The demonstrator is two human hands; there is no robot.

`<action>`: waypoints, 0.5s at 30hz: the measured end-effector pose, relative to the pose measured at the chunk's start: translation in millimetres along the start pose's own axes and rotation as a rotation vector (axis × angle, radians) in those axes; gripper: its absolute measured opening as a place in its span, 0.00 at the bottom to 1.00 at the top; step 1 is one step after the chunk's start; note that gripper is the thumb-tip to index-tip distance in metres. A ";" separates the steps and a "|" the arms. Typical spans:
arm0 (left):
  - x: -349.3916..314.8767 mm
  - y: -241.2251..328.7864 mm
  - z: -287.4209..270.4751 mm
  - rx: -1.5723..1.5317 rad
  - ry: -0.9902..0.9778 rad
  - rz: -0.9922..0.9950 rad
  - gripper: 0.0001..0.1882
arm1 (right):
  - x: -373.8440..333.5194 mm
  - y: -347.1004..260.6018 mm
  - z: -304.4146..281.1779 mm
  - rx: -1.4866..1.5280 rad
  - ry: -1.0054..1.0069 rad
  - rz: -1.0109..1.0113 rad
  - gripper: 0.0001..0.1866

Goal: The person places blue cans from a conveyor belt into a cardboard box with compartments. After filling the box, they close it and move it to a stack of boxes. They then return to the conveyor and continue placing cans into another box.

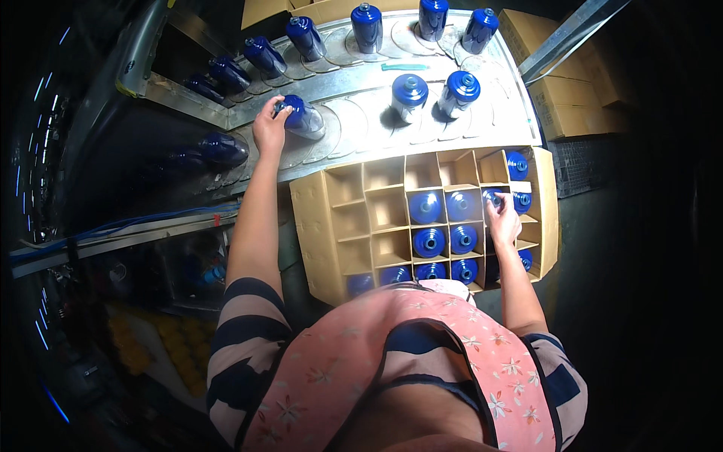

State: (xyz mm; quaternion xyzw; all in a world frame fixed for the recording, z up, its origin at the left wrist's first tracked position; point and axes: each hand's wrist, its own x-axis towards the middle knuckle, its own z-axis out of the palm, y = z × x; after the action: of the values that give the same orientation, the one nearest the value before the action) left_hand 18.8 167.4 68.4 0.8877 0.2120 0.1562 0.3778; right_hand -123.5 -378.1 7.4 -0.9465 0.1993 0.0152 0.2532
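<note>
My left hand (271, 124) reaches out to the conveyor and closes its fingers on the neck of a blue glass bottle (305, 117), which stands tilted in the picture. Over the divided cardboard box (312, 218), my right hand (504, 222) pinches the top of another blue bottle (491, 194) sitting in a cell. Several blue bottles, such as this one (429, 242), fill other cells of the box. Cells at its left and along its far side hold no bottle. Two bottles, one of them here (410, 94), stand on the conveyor just beyond the box.
A row of blue bottles (367, 30) lines the far track of the conveyor (361, 124), with a teal strip (405, 66) lying near it. Further bottles (222, 148) sit in shadow at left. A metal post (572, 41) and cardboard boxes (568, 90) stand at right.
</note>
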 end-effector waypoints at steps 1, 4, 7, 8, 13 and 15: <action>0.9 0.7 -2.6 0.013 0.040 0.059 0.19 | 1.9 1.2 -0.5 0.017 -0.013 -0.019 0.15; -5.0 5.7 -0.2 0.075 0.030 0.050 0.19 | 6.5 6.1 -1.5 0.021 -0.038 -0.007 0.16; -14.5 10.5 15.7 0.107 -0.009 0.028 0.20 | 10.1 6.5 -6.7 0.058 -0.126 0.110 0.16; -16.2 10.3 18.0 0.092 -0.057 -0.025 0.23 | 11.4 3.3 -11.3 0.099 -0.138 0.094 0.16; -47.0 -10.9 8.1 -0.155 0.120 0.111 0.31 | 23.7 -44.3 -72.0 0.724 -0.098 -0.098 0.12; -89.4 -24.2 3.9 -0.409 0.032 0.051 0.29 | 29.8 -71.5 -113.2 0.843 -0.056 -0.266 0.10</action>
State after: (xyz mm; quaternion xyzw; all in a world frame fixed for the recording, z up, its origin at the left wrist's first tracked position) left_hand -62.8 136.0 37.4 0.7950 0.1594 0.2197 0.5426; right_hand -76.7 -387.5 136.1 -0.7771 0.0575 -0.0744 0.6223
